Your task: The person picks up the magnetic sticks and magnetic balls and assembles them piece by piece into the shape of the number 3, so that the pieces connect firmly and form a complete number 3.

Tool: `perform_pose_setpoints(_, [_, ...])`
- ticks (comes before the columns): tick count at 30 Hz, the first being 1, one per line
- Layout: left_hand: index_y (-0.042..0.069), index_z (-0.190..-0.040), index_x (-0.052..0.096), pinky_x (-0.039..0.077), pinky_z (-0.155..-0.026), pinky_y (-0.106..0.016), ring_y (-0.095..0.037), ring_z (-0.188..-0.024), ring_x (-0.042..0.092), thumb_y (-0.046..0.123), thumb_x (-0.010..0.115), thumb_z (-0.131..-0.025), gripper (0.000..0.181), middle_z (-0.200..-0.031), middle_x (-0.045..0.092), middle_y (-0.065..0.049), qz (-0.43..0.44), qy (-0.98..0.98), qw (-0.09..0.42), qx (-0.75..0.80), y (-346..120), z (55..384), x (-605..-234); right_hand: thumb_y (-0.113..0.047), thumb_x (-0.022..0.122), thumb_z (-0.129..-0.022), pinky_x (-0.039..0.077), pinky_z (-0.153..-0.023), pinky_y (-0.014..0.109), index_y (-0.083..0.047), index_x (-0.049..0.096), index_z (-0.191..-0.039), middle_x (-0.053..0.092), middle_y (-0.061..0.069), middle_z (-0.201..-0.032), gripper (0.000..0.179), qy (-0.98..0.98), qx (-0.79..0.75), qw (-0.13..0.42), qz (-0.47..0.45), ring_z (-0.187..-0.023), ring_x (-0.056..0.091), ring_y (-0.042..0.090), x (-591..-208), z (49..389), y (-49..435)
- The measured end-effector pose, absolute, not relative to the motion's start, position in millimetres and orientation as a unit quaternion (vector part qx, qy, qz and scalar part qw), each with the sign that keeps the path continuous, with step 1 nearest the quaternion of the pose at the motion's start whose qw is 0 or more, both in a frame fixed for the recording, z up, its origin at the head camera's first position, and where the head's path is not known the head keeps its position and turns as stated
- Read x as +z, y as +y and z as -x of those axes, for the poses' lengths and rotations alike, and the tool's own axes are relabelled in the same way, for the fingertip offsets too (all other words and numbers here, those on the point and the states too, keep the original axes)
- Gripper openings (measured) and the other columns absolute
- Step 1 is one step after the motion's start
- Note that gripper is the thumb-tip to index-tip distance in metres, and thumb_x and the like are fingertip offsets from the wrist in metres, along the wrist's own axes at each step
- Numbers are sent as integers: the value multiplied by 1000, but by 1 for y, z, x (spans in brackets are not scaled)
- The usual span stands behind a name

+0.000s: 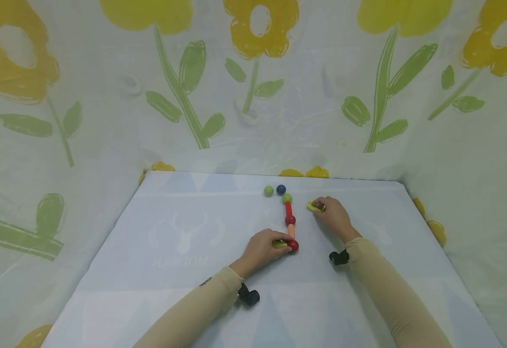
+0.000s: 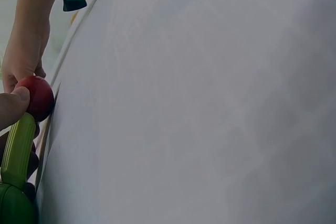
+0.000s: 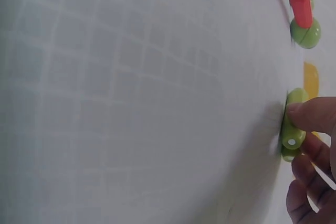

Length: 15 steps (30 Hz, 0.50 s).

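My left hand (image 1: pixel 264 249) pinches a red ball (image 1: pixel 293 246), thumb pressed on it. A green stick (image 2: pixel 18 150) meets this ball inside the hand, with a darker green ball (image 2: pixel 16 204) at its other end. From the red ball a peach stick (image 1: pixel 291 232) leads to a second red ball (image 1: pixel 290 220), then a red stick (image 1: pixel 288 208) and a light green ball (image 1: pixel 287 198). To the right of this row, my right hand (image 1: pixel 332 215) pinches a yellow-green stick (image 3: pixel 295 129) at the tabletop. Another green piece (image 3: pixel 290 154) shows just beneath it.
A loose green ball (image 1: pixel 268 191) and a dark blue ball (image 1: pixel 281 189) lie near the far end of the row. The white table (image 1: pixel 183 193) ends at a flower-patterned curtain (image 1: pixel 296 116). Black wrist cameras hang by both sleeves.
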<state>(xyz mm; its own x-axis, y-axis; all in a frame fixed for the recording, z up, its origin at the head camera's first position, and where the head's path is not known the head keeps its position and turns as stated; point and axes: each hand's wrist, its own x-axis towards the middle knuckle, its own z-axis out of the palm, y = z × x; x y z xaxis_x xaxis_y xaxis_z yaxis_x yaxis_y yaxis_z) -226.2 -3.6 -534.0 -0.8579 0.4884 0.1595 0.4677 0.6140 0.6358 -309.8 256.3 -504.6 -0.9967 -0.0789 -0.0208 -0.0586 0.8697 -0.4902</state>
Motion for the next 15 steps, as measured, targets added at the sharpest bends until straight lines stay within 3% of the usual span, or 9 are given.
perform_pose_setpoints(15, [28,-119,78,48,-80,-24,-6,-89,58,34,79,-91,29,-104,73,12,-272,896,-1,350,-3,227,-535,-12,71,-93,49,-89,47,-8,71,-119,68,12,-111,26,965,-250,36,62,-100,59,29,-509,309,260])
